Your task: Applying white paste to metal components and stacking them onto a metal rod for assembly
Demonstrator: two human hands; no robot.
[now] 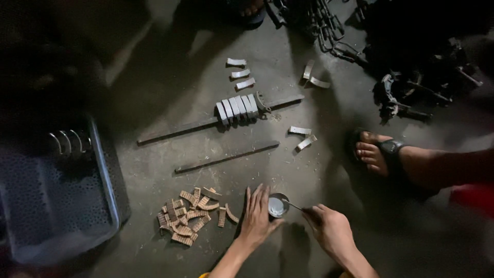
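Observation:
A small round tin with pale paste in it sits on the grey concrete floor. My left hand rests flat beside it, its thumb against the tin's lower edge. My right hand grips a thin metal stick whose tip reaches into the tin. Left of my hands lies a heap of several brown curved lining pieces.
Two long flat steel bars lie across the floor; the farther one carries several grey curved metal shoes. More shoes lie loose nearby. A grey plastic crate stands left. A sandalled foot is at right, chains behind.

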